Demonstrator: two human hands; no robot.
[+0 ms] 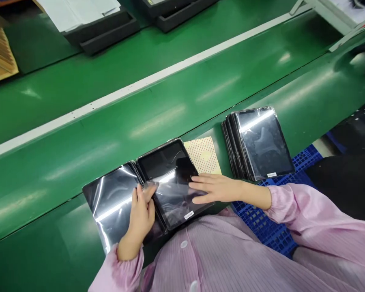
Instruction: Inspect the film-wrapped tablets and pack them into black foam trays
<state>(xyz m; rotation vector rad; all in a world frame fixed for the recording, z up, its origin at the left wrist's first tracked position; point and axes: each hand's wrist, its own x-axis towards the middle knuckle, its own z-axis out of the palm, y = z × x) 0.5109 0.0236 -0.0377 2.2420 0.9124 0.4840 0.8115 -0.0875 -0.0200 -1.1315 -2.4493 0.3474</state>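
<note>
A black tablet (166,164) in a clear film bag lies at the near edge of the green bench, in front of me. My right hand (214,188) rests flat on its screen, fingers stretched out to the left. My left hand (141,215) pinches the clear film at the tablet's left edge. Under and to the left of it lies another bagged tablet (112,202), glossy with glare. A tan sticker sheet (204,156) with red dots lies just beyond my right hand.
A stack of several bagged tablets (260,142) stands at the right on the bench edge. A green conveyor belt (158,101) with a white stripe runs behind. Black trays (109,32) and cardboard (0,52) sit at the back. A blue plastic crate (270,231) is below right.
</note>
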